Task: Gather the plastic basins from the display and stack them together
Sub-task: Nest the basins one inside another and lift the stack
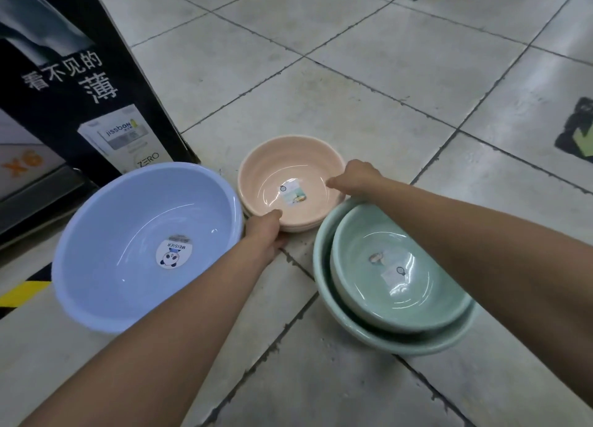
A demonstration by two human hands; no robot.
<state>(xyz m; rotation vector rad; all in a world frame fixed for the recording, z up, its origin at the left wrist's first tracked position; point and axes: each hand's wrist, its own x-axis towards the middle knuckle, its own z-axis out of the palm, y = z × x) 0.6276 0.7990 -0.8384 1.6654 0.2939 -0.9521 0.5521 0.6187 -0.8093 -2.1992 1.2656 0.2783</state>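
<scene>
Hands on opposite rims: left hand (pixel 264 232) and right hand (pixel 356 178) pinch the pink basin (pixel 290 182), which lies between them; green nested basins (pixel 394 276) sit just right, blue basin (pixel 146 245) just left.

One basin (pixel 290 182) is set behind, between a left basin (pixel 144 247) and right nested basins (pixel 394 282), on floor (pixel 385 73).

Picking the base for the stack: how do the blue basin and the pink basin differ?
The blue basin is clearly wider than the pink basin. Blue sits tilted and untouched; pink sits level, with the left hand and right hand on its rim. Pink's wall is ridged, blue's smooth. Both carry a sticker inside.
</scene>
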